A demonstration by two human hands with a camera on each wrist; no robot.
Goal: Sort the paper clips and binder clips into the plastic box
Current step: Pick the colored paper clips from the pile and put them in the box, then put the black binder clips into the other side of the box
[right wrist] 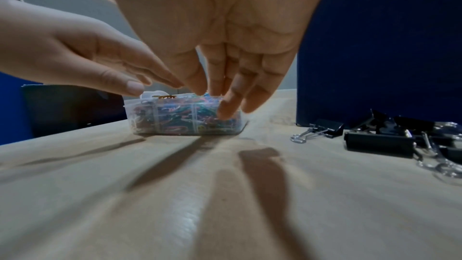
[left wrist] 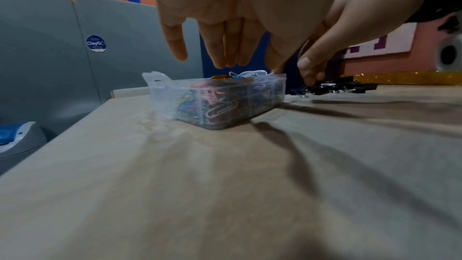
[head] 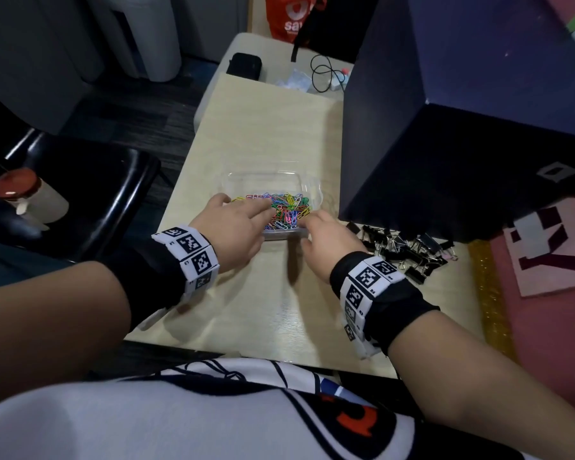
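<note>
Coloured wire paper clips (head: 281, 207) fill the clear plastic box (head: 307, 185) on the pale wooden table (head: 263, 127), right under the fingertips of both hands. From the left wrist, the left hand (left wrist: 225, 17) has straight, loose fingers (left wrist: 215, 50) over the clips, holding nothing. From the right wrist, the right hand (right wrist: 225, 33) dips its close fingers (right wrist: 230, 96) into the box; a pinch cannot be told. Black metal binder clips (right wrist: 380, 141) lie well off beside them. Best to pat the clips flat, gently, so none spill.
</note>
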